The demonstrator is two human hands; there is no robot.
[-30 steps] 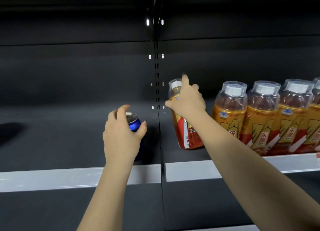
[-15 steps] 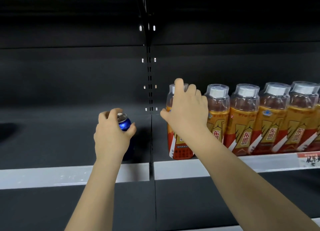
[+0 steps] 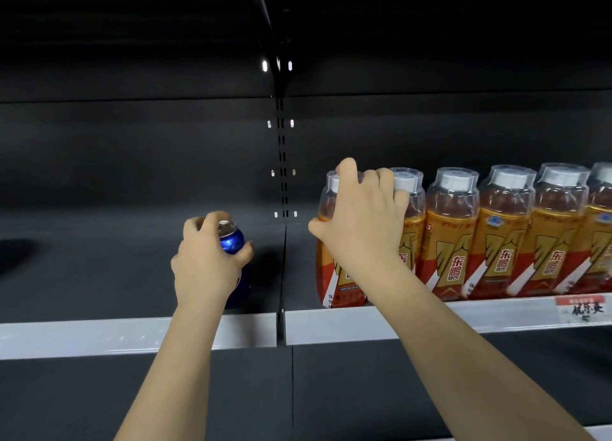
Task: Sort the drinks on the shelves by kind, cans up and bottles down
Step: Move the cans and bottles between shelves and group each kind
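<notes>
Two bare forearms, no sleeves, left hand (image 3: 208,261), right hand (image 3: 361,222), short plain nails, slim wrists

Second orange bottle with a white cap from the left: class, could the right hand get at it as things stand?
Probably yes: the right hand grips the neighbouring end bottle, its fingers already against the second orange bottle.

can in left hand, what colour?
Blue, with a silver top; the can shows in the head view, gripped by the left hand.

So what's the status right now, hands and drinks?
Left hand grips blue can on shelf. Right hand grips end bottle, beside the bottle row. Nothing blocking.
</notes>
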